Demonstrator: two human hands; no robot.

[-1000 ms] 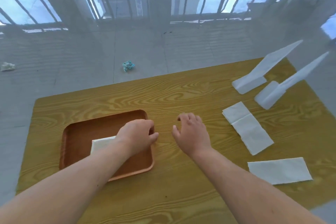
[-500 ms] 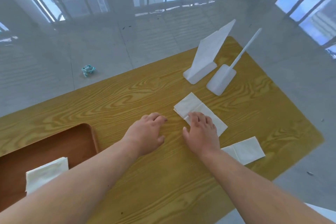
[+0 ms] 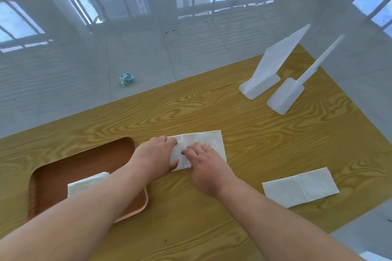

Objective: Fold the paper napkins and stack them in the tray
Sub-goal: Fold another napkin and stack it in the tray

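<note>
A white paper napkin [image 3: 209, 141] lies flat on the wooden table [image 3: 233, 121], just right of the brown tray [image 3: 63, 171]. My left hand [image 3: 156, 154] rests on the napkin's left edge, fingers bent over it. My right hand [image 3: 203, 161] presses down on its middle with fingers spread. A small stack of folded napkins [image 3: 84, 184] sits in the tray, partly hidden by my left forearm. Another napkin [image 3: 300, 186], creased down the middle, lies flat at the right.
Two white plastic stands [image 3: 267, 74] [image 3: 290, 93] stand at the table's far right. The table's right edge and far edge drop to a glossy tiled floor, where a crumpled teal wrapper [image 3: 126, 78] lies.
Both hands have come onto the napkin, which now lies nearer the tray. One second ago my left hand was in the tray on the folded stack. The camera view has shifted.
</note>
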